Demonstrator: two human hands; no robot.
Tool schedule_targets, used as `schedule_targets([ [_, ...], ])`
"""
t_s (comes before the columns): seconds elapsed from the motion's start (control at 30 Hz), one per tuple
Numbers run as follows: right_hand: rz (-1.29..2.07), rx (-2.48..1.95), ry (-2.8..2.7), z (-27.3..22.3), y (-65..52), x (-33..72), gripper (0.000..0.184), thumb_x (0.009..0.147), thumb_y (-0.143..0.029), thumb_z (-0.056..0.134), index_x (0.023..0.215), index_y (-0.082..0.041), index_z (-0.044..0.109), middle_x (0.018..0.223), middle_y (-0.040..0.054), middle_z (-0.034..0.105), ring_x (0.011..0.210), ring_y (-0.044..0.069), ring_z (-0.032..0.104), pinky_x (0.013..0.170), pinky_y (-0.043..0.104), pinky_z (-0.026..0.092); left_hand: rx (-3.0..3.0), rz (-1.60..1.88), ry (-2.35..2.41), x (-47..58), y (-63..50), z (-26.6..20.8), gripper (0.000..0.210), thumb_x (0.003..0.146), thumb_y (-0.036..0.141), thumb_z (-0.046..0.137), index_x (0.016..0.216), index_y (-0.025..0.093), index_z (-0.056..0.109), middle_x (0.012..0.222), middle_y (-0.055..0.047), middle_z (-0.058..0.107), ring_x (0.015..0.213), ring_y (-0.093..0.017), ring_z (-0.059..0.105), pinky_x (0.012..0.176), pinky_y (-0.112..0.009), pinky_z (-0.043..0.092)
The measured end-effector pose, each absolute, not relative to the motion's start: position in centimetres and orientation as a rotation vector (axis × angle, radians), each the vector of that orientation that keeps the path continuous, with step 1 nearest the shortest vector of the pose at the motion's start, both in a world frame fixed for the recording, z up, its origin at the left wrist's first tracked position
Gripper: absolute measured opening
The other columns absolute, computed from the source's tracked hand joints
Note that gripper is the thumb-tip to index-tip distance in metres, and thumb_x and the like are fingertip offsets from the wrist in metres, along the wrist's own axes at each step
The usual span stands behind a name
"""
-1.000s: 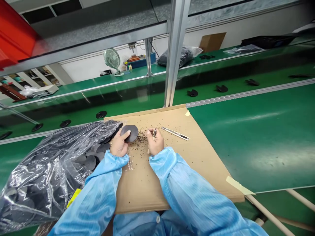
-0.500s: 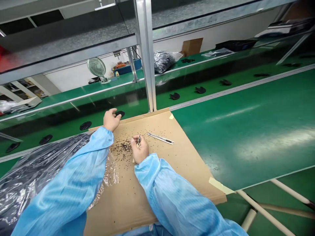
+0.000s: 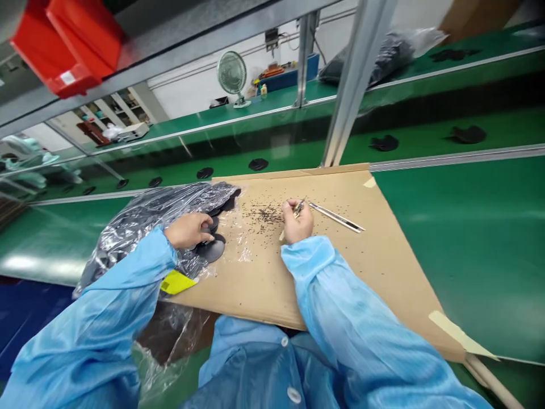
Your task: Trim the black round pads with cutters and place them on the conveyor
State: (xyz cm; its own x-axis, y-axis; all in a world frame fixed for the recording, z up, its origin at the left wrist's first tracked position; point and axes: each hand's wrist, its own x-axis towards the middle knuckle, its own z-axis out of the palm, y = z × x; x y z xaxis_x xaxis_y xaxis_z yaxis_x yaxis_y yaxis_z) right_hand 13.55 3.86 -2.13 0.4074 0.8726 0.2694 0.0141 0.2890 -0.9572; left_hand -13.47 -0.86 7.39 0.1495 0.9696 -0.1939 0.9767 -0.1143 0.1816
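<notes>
My left hand (image 3: 189, 230) is at the mouth of a clear plastic bag (image 3: 140, 218) packed with dark pieces. Its fingers are curled on the edge of a flat, rounded black piece at the top of the pile. Another black rounded piece (image 3: 213, 250) lies just below those fingers, on the bag's edge. Over the cardboard sheet (image 3: 251, 284), my right hand (image 3: 298, 224) is closed around a small metal tool (image 3: 300, 208); its kind is mostly hidden by the fingers. Tiny black scraps (image 3: 268, 214) are scattered left of that hand. A slim cutter knife (image 3: 336, 217) lies to its right.
Behind the cardboard, a green belt (image 3: 293, 153) carries spaced black pieces (image 3: 258, 164). A metal post (image 3: 357, 85) rises at the cardboard's far edge. Red bins (image 3: 68, 45) hang upper left. A small fan (image 3: 232, 74) stands beyond. Tape (image 3: 462, 335) holds the near right corner.
My left hand has moved back from the belt to the bag, leaving a black piece on the belt. My right hand keeps the metal tool. The view has turned left.
</notes>
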Motion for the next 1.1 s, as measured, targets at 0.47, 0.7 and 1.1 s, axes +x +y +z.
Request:
schedule_targets([
  [0.47,0.669,-1.144,-1.063,-2.3,3.8,13.7,0.021,0.077,-0.039,0.058,0.081,-0.018,0.058,0.076,0.0020,0.060,0.071,0.016,0.055,0.073,0.031,0.045,1.961,0.646,1.766,-13.8,-4.4,2.6,0.045,0.052,0.029,0.082,0.096,0.024,0.070,0.082,-0.008,0.064,0.090,-0.030,0.057,0.095,-0.042,0.038],
  [0.7,0.781,-1.215,-1.078,-2.3,3.9,13.9,0.033,0.070,-0.038,0.066,0.094,-0.018,0.054,0.078,0.0039,0.058,0.070,0.018,0.054,0.073,0.036,0.044,2.073,0.521,1.827,-10.9,-2.3,3.7,0.006,0.067,0.027,0.068,0.070,0.023,0.070,0.071,-0.006,0.060,0.071,-0.023,0.057,0.076,-0.034,0.043],
  [1.1,0.667,-1.353,-0.963,-2.0,3.5,14.5,0.028,0.077,-0.046,0.060,0.079,-0.022,0.045,0.066,-0.0025,0.053,0.062,0.015,0.052,0.064,0.028,0.043,1.054,1.642,1.406,0.2,2.0,-1.2,0.027,0.076,0.041,0.062,0.087,0.019,0.051,0.059,0.003,0.059,0.051,-0.011,0.056,0.053,-0.023,0.044],
])
